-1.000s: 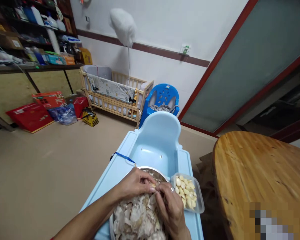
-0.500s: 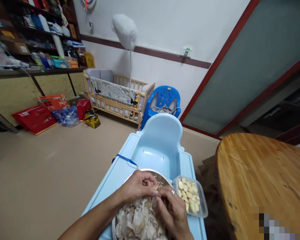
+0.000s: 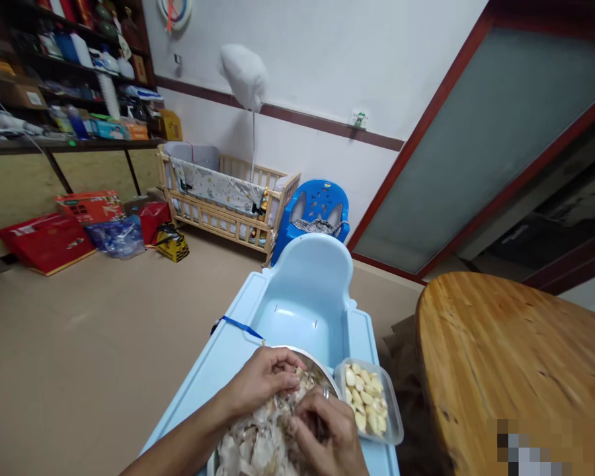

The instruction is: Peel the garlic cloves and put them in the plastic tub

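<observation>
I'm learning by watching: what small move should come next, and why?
Perhaps bring the right hand to the left hand for peeling: their fingertips are apart over papery white garlic skins in a round silver metal bowl, though anything held is hidden.

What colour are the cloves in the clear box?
Pale yellow; the cloves show best in the head view.

Soft indoor light seems to fall from above, leaving the white wall [image 3: 317, 53] fairly bright, a pale glare on the light-blue seat [image 3: 290, 327] and a faint sheen on the floor [image 3: 104, 317]. Over on the left the shelves [image 3: 79, 86] sink into dimness, and it's gloomier still past the frosted door [image 3: 476, 145] to the right. Everything leans and stretches toward the edges, fine detail in the garlic skins [image 3: 260, 449] looks a touch soft, and coarse square blocks hide the bottom right corner.
</observation>
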Motion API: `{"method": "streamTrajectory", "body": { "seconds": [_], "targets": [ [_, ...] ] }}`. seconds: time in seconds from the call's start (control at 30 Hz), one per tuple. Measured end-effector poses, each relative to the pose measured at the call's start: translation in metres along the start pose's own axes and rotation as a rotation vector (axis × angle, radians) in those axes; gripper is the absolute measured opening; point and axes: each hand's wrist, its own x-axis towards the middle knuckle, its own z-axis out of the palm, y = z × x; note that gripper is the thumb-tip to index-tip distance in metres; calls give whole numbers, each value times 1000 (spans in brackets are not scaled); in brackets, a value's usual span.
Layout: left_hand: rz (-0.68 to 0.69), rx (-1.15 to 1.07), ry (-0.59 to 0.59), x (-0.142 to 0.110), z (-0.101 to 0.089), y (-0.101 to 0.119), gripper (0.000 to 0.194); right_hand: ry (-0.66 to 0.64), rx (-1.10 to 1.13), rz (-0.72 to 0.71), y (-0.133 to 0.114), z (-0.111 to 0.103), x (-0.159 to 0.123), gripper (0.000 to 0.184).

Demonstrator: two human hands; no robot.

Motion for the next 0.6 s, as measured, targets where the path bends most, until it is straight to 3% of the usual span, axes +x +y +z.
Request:
{"method": "streamTrajectory", "body": {
  "seconds": [0.2, 0.27, 0.43, 0.6],
  "targets": [
    [82, 218, -84, -1, -4, -2, 24, 159, 91, -11, 9, 1, 0, 9],
    [112, 279, -135, -2, -5, -2, 25, 183, 127, -27, 13, 3, -1, 14],
    [236, 452, -197, -3, -5, 4, 23, 176, 123, -73, 18, 5, -3, 25],
    [255, 613, -170, -4, -3, 9, 21, 159, 113, -64, 17, 4, -2, 16]
  ]
}}
